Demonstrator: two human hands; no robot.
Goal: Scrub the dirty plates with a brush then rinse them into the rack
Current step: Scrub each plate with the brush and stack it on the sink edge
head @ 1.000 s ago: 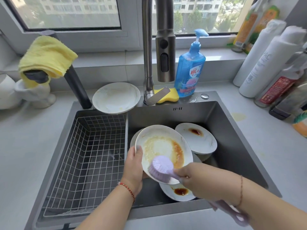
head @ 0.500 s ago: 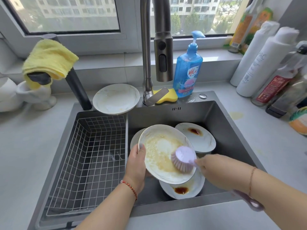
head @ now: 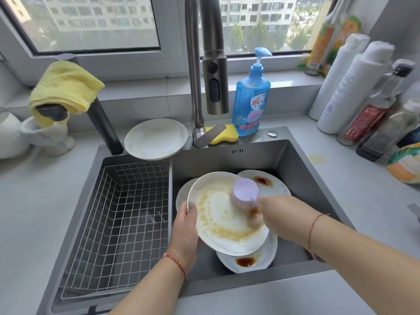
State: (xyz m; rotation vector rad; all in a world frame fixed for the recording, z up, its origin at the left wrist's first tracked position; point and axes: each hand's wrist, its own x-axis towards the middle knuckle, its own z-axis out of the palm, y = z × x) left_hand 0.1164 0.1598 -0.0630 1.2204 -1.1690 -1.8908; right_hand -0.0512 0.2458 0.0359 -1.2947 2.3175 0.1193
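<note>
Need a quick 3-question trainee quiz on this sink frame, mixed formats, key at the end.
1. True or false: the wire rack already holds a rinsed plate.
2. Multiple choice: the purple brush is gripped by A) the left hand, B) the right hand, C) neither.
3. Fill in: the left hand holds the scrubbed plate by its ___ edge.

Key
1. False: no plate is in the rack; one plate sits on the sink's back ledge.
2. B.
3. Left; other stained plates lie beneath it in the basin.
</note>
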